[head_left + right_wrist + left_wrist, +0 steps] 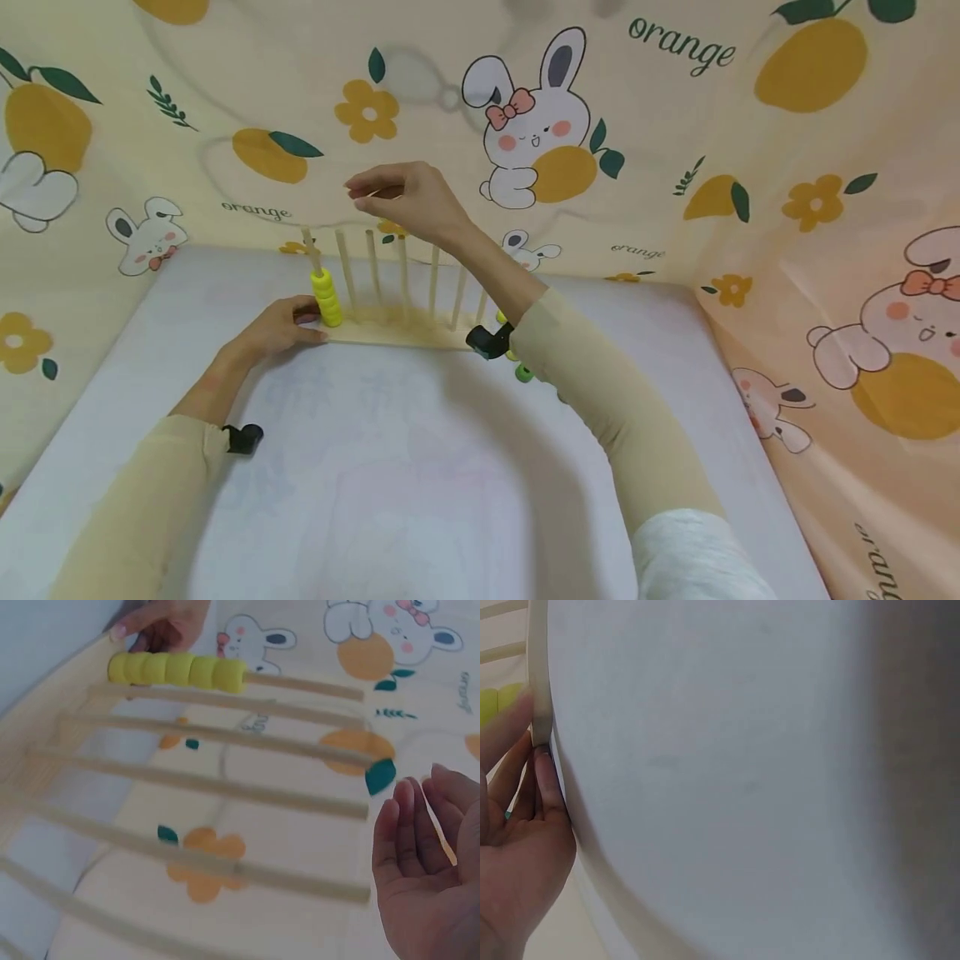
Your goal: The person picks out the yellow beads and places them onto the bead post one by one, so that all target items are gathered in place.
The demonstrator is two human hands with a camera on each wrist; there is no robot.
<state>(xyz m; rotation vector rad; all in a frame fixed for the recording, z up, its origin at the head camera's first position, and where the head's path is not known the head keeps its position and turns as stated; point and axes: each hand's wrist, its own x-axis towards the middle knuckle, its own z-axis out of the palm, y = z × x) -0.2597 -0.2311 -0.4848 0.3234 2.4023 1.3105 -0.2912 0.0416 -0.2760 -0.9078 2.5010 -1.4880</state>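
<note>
A wooden peg rack with a flat base (405, 338) and several upright pegs (375, 268) stands on the white table. Yellow beads (326, 300) are stacked on its leftmost peg, whose upper part is bare. My left hand (273, 327) holds the left end of the base, thumb and fingers at its edge, as the left wrist view also shows. Above the pegs, my right hand (416, 196) hovers with fingers loosely bent and nothing between them. In the right wrist view that hand (431, 862) is beside the peg tips, and the other pegs in sight carry no beads.
Beyond the rack's right end, a green bead (524, 372) and some yellow ones lie partly hidden behind my right forearm. A cloth (420, 50) printed with rabbits and oranges surrounds the white table (360, 467) at the back and sides.
</note>
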